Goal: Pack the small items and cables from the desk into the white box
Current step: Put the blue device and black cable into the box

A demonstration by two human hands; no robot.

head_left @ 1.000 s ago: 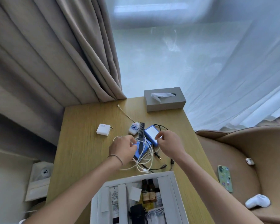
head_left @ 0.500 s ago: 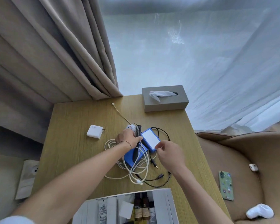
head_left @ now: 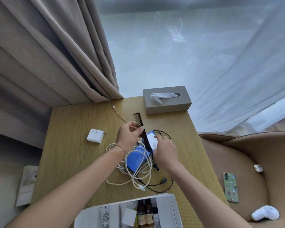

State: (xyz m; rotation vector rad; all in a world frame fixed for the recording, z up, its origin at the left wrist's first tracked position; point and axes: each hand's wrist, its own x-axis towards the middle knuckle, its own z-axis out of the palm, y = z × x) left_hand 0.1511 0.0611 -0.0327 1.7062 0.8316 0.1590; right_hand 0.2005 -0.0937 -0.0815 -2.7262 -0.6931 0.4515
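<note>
The left hand (head_left: 130, 137) pinches a black comb (head_left: 141, 129) near its middle, teeth end pointing to 11 o'clock, lifted over the tabletop (head_left: 72, 153). The right hand (head_left: 164, 150) pinches the blue box (head_left: 150, 139) with the white label, at 3 o'clock of the comb. Below them a white cable (head_left: 138, 168) lies tangled over a blue pouch (head_left: 135, 162), with a black cable (head_left: 161, 183) looping around; a white charger (head_left: 95, 135) sits at 9 o'clock. The white box (head_left: 166, 209) waits open at 6 o'clock. The comb looks light, stiff and thin, best held mid-spine. The cables are limp and will trail and snag, so gather the coils together in one grip
</note>
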